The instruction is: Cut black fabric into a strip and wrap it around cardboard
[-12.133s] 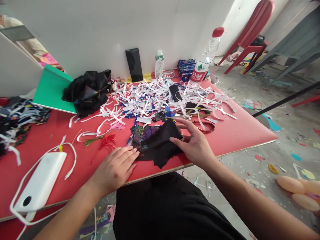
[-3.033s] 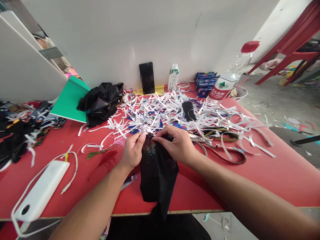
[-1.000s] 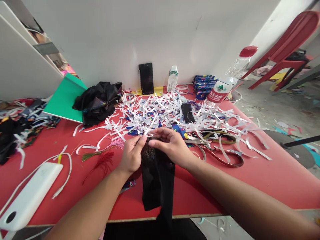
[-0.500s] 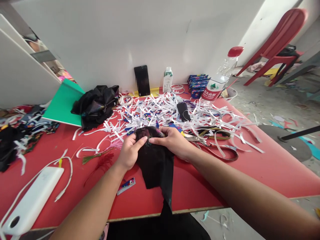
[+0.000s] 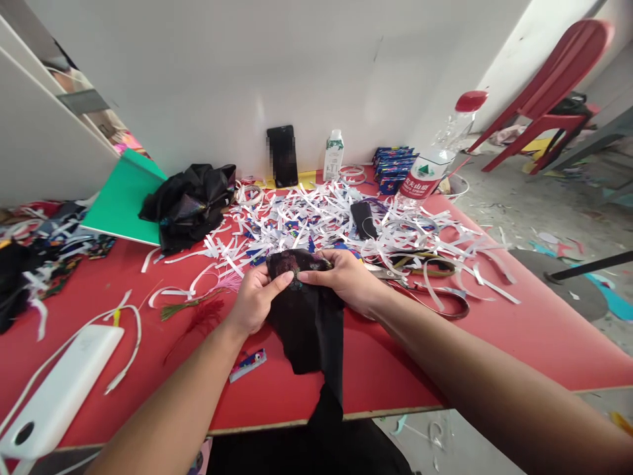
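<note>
A piece of black fabric (image 5: 299,330) with a shimmering patterned patch at its top hangs between my hands, its lower end draping over the table's front edge. My left hand (image 5: 257,297) pinches its upper left part, thumb on top. On the upper right, my right hand (image 5: 341,277) grips the fabric, with its thumb pressed near the patch. The two thumb tips are close together. Scissors (image 5: 390,272) lie partly hidden beyond my right hand. A small patterned strip (image 5: 248,365) lies to the left of the fabric.
White paper strips (image 5: 316,218) are heaped across the red table (image 5: 395,369). Behind them stand a phone (image 5: 283,157), a small carton (image 5: 333,156) and a large bottle (image 5: 425,173). Crumpled black fabric (image 5: 192,201) rests by a green board (image 5: 123,201). A white power bank (image 5: 64,389) lies front left.
The view has shifted slightly. Both hands keep hold of the black fabric, whose lower end now hangs a little differently at the table edge.
</note>
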Demonstrator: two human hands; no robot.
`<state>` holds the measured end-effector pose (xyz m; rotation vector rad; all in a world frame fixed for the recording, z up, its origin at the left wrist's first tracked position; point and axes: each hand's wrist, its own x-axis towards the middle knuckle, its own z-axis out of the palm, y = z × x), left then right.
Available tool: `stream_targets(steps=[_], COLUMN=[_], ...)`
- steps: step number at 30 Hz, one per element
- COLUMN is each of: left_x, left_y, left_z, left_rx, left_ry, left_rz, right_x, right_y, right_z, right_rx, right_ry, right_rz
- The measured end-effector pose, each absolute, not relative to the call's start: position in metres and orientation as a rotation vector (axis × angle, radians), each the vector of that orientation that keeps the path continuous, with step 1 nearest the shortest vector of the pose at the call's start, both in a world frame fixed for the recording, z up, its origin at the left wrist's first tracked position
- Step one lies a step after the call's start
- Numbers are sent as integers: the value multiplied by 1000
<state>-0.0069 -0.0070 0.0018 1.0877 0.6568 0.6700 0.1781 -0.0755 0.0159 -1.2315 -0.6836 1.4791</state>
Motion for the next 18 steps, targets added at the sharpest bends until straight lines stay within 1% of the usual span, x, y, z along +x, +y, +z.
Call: stream_targets(steps=[4,8,14,18], left_x=[-6,-8,-9,-9], left_y=[-7,-6,-6,-7], left_z=[3,2,-4,-2], left_rx=[1160,1256,1292,1294], left_ry=[657,698,747,775], left_rz=[671,629,719,789], right_x=[177,181,182,178], right_y=[-75,-73,-71,-71], right_z=[15,14,12,13], right_rx=[-1203,-1189,-1256,-1242], right_ry=[-823,-852,-832,-812], right_rz=[1399,1402,1372,1417])
